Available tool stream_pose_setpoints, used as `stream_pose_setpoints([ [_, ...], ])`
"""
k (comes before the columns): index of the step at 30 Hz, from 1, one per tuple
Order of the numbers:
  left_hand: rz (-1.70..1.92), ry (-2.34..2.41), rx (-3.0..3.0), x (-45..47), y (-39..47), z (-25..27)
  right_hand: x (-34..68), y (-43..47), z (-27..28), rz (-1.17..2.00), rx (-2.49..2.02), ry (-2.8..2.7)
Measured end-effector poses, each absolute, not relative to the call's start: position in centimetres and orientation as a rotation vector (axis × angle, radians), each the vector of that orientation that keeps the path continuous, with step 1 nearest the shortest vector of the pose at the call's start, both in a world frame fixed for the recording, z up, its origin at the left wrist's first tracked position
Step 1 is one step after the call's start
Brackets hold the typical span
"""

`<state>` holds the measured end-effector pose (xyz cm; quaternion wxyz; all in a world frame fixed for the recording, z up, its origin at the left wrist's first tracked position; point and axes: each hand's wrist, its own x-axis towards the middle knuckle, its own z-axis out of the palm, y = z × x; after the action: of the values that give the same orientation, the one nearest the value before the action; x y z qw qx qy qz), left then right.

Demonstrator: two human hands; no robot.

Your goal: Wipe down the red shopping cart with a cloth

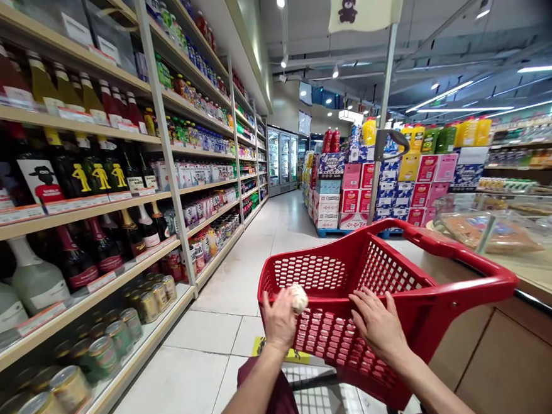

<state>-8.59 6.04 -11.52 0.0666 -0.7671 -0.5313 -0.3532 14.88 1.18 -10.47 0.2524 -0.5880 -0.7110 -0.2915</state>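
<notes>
A red plastic shopping cart (330,299) with a perforated basket stands in front of me, its handle at the right. My left hand (280,319) is closed on a whitish, rounded thing that looks like a garlic bulb (299,298), held at the near rim toward the cart's left end. My right hand (378,323) lies on the near rim with its fingers stretched out and nothing in them. From the cart rises a pole with a cream bear flag (366,4) on top. The basket's floor is mostly hidden by its near wall.
Tall shelves (172,145) of bottles and cans line the left side. Stacked drink cartons (351,195) stand ahead on a blue pallet. At the right is a counter (488,337) with clear covers. Tiled floor (254,240) runs between toward glass-door fridges (282,159).
</notes>
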Motion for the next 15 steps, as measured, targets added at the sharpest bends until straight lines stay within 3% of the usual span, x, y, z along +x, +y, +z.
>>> stream_pose_setpoints([
  [4, -1.223, -1.382, -2.326, -8.5, 6.7, -12.3, 16.0, 1.4, -9.9, -0.840, -1.613, -1.908],
  [9, -1.248, -1.665, -2.081, -12.7, 7.3, -12.8, 16.9, 1.3, -9.7, -0.848, -1.640, -1.835],
  [15, -1.186, -1.360, -2.309, -7.8, 6.6, -12.0, 15.1, 1.0, -10.5, -0.815, -1.595, -1.859],
])
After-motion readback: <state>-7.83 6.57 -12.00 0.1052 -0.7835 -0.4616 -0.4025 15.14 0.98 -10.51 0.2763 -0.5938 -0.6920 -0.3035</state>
